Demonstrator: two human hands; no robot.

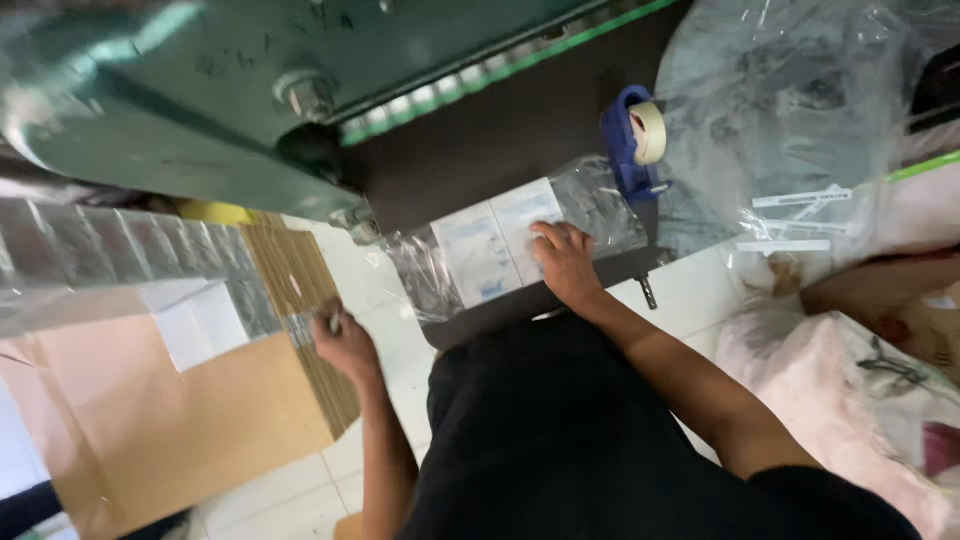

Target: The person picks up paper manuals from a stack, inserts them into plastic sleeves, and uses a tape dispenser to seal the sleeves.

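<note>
R hand (565, 262) flat, fingers spread, pressing bagged pack (500, 250) at dark surface's (490, 140) near edge; L hand (343, 340) pinches clear bags (150, 250) over box (160, 420). Tape dispenser (632, 140) beyond.

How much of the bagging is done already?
Done: a clear bag with white packs inside lies on the dark table. In hand: the right hand presses on that bag, while the left hand reaches into the row of bags standing in the carton. Left: the tape dispenser stands untouched, and the carton is open.
</note>
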